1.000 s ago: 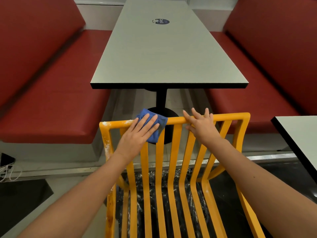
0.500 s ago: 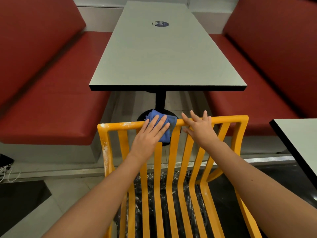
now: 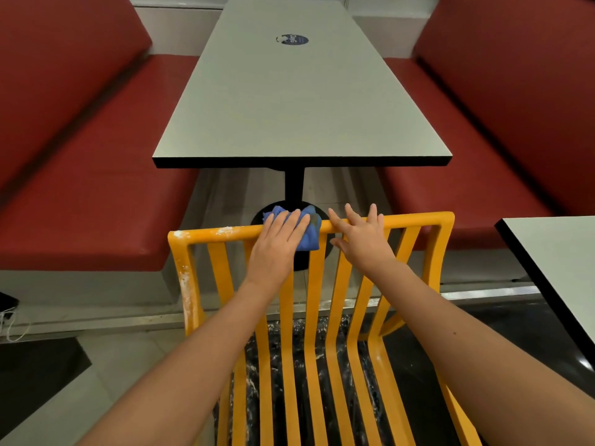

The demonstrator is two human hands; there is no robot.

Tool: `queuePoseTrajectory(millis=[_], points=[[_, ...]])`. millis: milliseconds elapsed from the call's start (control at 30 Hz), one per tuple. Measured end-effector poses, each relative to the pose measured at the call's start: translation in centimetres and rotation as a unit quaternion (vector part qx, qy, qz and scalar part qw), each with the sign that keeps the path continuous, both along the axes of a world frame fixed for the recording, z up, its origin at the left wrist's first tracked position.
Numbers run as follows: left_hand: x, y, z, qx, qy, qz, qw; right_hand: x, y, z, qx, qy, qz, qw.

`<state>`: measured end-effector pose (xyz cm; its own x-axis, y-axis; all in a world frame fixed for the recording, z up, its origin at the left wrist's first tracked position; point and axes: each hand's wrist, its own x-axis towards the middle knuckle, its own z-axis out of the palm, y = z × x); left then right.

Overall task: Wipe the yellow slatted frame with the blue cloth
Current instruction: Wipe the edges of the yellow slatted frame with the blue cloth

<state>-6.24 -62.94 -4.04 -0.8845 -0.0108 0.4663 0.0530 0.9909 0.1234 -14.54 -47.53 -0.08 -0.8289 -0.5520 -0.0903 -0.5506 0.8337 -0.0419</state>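
Head view: the left hand [image 3: 278,243] presses the cloth [image 3: 307,235] flat onto the top rail of the frame [image 3: 415,220], fingers spread over it rather than clenched, so the cloth drapes across the rail and can slide along it. The right hand [image 3: 359,239] lies open on the rail just right of the cloth, holding nothing, probably steadying the frame. White smears [image 3: 185,278] remain on the frame's left corner and post. The palm hides most of the cloth; the slats' lower ends are cut off, and the floor [image 3: 96,381] beneath is hard to read.
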Motion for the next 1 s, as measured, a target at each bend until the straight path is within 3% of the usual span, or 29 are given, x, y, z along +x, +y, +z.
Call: queuePoseTrajectory(millis=[333,567,1000], points=[[0.4,-0.6,0.5,0.065,-0.005,0.081,0.995,-0.1,-0.1,0.4,0.005,-0.018,0.003,1.0],[-2.4,1.4,2.5,0.096,-0.074,0.09,0.989,0.0,-0.2,0.4,0.008,-0.014,0.002,1.0],[1.4,-5.1,2.5,0.125,-0.087,0.002,0.988,0.0,0.0,0.6,0.016,-0.031,0.009,0.999]])
